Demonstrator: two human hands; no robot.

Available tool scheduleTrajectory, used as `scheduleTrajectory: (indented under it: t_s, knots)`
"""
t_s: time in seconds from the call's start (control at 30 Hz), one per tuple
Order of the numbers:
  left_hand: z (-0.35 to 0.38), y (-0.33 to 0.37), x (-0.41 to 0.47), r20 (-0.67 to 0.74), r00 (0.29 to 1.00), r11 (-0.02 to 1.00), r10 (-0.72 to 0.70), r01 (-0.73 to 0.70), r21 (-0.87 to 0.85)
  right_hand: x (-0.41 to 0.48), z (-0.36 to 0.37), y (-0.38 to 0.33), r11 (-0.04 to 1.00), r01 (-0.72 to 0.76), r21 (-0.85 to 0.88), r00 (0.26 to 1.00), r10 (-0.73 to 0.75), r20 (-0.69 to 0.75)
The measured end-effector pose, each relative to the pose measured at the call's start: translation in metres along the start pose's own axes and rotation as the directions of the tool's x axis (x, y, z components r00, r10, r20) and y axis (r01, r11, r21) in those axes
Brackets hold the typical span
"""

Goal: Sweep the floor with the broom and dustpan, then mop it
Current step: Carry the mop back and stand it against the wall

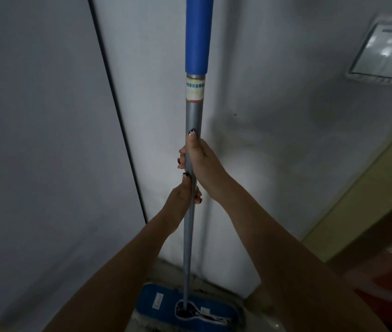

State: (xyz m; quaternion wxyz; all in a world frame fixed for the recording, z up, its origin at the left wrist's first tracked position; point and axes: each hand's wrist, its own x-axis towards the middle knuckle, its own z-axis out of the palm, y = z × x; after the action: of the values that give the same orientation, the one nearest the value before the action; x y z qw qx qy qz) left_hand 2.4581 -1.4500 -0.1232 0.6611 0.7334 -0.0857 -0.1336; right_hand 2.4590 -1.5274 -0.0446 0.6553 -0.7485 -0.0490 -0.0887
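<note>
A flat mop stands nearly upright in front of me. Its grey metal pole (pixel 193 116) carries a blue grip sleeve (pixel 198 32) at the top and a paper label below that. The blue mop head (pixel 161 305) lies flat on the floor at the foot of the wall. My right hand (pixel 199 159) grips the pole about halfway up, thumb laid along it. My left hand (pixel 183 197) grips the pole just below the right one. No broom or dustpan is in view.
A white wall (pixel 262 116) rises straight ahead, with a white door or panel (pixel 34 116) to the left behind a dark seam. A switch plate (pixel 384 53) sits on the wall at upper right. A yellowish skirting strip (pixel 369 183) and reddish floor lie at right.
</note>
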Motion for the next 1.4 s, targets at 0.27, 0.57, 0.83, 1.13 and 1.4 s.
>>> scheduleTrajectory:
  t_s: [0.27, 0.57, 0.83, 1.13, 1.4]
  knots:
    - [-0.017, -0.026, 0.035, -0.082, 0.994, 0.996, -0.075, 0.078, 0.038, 0.031, 0.019, 0.034, 0.998, -0.045, 0.034, 0.999, 0.045, -0.018]
    - [-0.056, -0.036, 0.062, -0.159, 0.987, 1.0, 0.018, -0.021, -0.012, 0.063, 0.039, 0.058, 0.989, -0.111, -0.095, 0.993, 0.115, 0.033]
    - [-0.094, -0.053, 0.083, -0.24, 0.971, 0.994, -0.01, -0.017, -0.108, 0.1, 0.068, 0.08, 0.995, -0.065, -0.07, 0.993, 0.072, 0.099]
    - [-0.134, -0.068, 0.112, -0.278, 0.959, 0.977, -0.058, -0.002, -0.211, 0.14, 0.106, 0.103, 0.995, -0.077, -0.067, 0.992, 0.083, 0.093]
    - [-0.139, -0.069, 0.13, -0.295, 0.951, 0.982, -0.092, 0.038, -0.183, 0.158, 0.105, 0.117, 0.99, -0.13, -0.053, 0.991, 0.131, 0.012]
